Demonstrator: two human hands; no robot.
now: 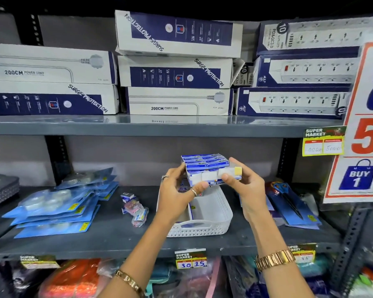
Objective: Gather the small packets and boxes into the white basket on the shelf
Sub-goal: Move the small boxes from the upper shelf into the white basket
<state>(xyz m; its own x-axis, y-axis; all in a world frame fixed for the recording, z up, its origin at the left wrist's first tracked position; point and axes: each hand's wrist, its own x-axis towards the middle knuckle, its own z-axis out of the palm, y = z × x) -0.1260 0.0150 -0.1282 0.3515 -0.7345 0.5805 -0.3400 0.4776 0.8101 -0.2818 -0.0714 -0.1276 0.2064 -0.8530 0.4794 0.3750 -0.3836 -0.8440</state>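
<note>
Both hands (213, 190) hold blue-and-white boxes (207, 166), shrink-wrapped.

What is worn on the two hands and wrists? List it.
Left hand: two silver-coloured rings on the fingers, and a gold-coloured bangle on the wrist. Right hand: no rings visible, and a gold-coloured link bracelet or watch band on the wrist. No sleeves show.

Both forearms are bare, no sleeves showing. The left hand (177, 196) wears two silver rings, with a gold bangle (129, 281) at the wrist behind the grip. The right hand (247, 188) has a gold link watchband (275, 259) around its wrist.
</note>
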